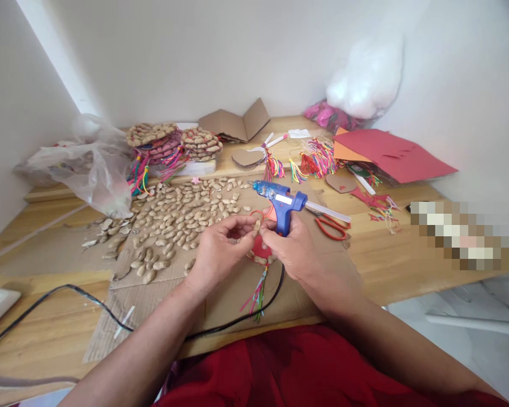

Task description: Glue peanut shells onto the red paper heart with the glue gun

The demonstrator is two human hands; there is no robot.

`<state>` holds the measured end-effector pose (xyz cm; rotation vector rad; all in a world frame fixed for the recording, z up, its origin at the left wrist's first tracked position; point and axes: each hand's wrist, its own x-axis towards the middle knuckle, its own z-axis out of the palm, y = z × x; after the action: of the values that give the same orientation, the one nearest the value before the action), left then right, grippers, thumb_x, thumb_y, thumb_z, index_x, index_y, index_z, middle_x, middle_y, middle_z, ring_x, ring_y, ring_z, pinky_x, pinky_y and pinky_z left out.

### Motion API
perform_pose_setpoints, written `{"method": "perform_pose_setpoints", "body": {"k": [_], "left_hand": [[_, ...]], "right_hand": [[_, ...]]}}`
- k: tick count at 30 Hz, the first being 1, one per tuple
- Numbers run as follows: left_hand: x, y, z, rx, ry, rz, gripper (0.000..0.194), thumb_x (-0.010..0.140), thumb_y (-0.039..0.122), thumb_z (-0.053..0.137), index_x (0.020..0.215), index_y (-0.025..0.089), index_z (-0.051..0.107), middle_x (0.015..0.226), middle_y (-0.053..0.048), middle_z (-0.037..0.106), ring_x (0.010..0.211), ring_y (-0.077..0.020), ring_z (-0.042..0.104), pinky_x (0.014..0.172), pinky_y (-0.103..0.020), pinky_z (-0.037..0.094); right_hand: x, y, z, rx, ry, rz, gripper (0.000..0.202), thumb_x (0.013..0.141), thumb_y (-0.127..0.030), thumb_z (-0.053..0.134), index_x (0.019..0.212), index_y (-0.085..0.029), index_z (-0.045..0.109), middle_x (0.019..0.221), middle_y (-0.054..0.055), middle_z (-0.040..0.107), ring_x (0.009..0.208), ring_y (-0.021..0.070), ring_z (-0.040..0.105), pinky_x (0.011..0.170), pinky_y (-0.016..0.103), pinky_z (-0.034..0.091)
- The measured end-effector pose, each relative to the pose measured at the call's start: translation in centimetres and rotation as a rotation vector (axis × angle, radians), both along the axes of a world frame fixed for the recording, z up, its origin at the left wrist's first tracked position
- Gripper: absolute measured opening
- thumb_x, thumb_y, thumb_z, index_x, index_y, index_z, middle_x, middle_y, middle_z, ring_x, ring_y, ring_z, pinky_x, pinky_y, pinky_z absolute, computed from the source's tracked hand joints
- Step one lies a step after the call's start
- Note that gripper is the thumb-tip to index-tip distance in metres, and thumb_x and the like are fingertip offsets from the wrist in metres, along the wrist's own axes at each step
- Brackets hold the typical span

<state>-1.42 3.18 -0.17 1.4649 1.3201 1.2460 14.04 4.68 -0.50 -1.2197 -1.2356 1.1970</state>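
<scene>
Pinched between the fingertips of my left hand (224, 243) is a peanut (257, 226). My right hand (294, 246) is wrapped round the handle of a blue glue gun (282, 200), whose nozzle points left and whose clear glue stick sticks out at the back. The right thumb reaches close to the peanut; whether it touches cannot be made out. Beneath both hands lies a red disc (262, 249) with peanuts along its lower edge and a colourful tassel (257, 297) hanging toward me. My hands hide part of the disc.
Many loose peanuts (173, 215) cover the cardboard sheet (229, 288). A black cord (220, 327) crosses the front. Orange-handled scissors (333, 227) lie to the right, red paper (394, 152) behind them. Finished peanut discs (201, 144) and a plastic bag (97, 164) stand at the back left.
</scene>
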Motion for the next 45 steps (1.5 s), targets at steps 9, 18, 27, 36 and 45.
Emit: {"method": "perform_pose_setpoints", "body": {"k": [9,18,27,36,45], "left_hand": [[-0.8,0.1,-0.1,-0.037,0.046,-0.074,0.025,0.082,0.026,0.073,0.103,0.014,0.077,0.088,-0.006,0.079,0.071,-0.0154,0.071,0.064,-0.025,0.056],[-3.2,2.1,-2.3,0.561,0.878,-0.327,0.02,0.097,0.016,0.059,0.111,0.019,0.074,0.098,-0.007,0.075,0.089,-0.0214,0.065,0.081,-0.036,0.049],[-3.2,3.4,-2.4,0.633,1.14,-0.368,0.014,0.099,0.022,0.061,0.109,0.022,0.07,0.095,-0.004,0.07,0.089,-0.0223,0.06,0.079,-0.036,0.041],[-3.4,2.7,-1.4,0.548,1.085,-0.406,0.019,0.099,0.022,0.061,0.114,0.024,0.072,0.103,-0.005,0.073,0.096,-0.0226,0.061,0.082,-0.037,0.037],[-4.1,2.6,-1.7,0.498,0.989,-0.291,0.022,0.097,0.016,0.061,0.109,0.027,0.076,0.095,-0.003,0.075,0.093,-0.0219,0.064,0.083,-0.037,0.037]], "right_hand": [[0.3,0.3,0.4,0.018,-0.038,-0.065,0.019,0.072,-0.022,0.071,0.088,-0.025,0.062,0.074,-0.001,0.068,0.065,0.0175,0.066,0.056,0.028,0.05],[4.0,1.6,0.5,-0.081,0.298,-0.213,0.039,0.068,-0.026,0.076,0.099,-0.024,0.052,0.069,-0.006,0.066,0.044,0.0087,0.054,0.033,0.018,0.025],[4.9,1.6,-1.4,-0.148,0.314,-0.107,0.036,0.07,-0.026,0.077,0.097,-0.022,0.053,0.08,-0.002,0.071,0.045,0.0079,0.055,0.032,0.017,0.026],[5.0,1.7,-1.2,-0.192,0.333,-0.086,0.037,0.069,-0.026,0.076,0.1,-0.02,0.057,0.079,-0.001,0.071,0.046,0.0084,0.055,0.033,0.017,0.027],[4.8,1.9,-1.2,-0.181,0.321,-0.131,0.037,0.068,-0.026,0.078,0.097,-0.02,0.056,0.078,-0.003,0.07,0.044,0.0076,0.054,0.032,0.017,0.026]]}}
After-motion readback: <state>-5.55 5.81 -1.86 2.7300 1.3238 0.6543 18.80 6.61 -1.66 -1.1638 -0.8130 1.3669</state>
